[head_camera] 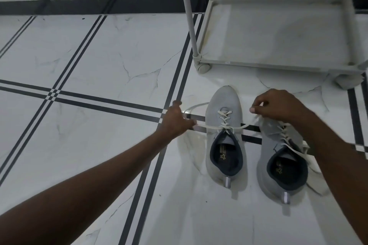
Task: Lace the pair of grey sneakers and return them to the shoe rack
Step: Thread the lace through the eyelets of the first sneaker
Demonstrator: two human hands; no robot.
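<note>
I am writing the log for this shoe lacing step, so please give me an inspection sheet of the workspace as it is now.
Surface: white marble-look floor with dark double stripes, no spill seen.
Job's things: left sneaker flat on the floor, its white lace crossed through the eyelets and pulled out to both sides; right sneaker beside it, laces loose.
Shoe rack: bottom shelf holds no shoes.
Clutter: nothing seen.
Hands: left hand pulls one lace end leftward; right hand pinches the other end in its fingers, above the right sneaker.
Cables: nothing seen.
Surroundings: white wall with dark skirting.
</note>
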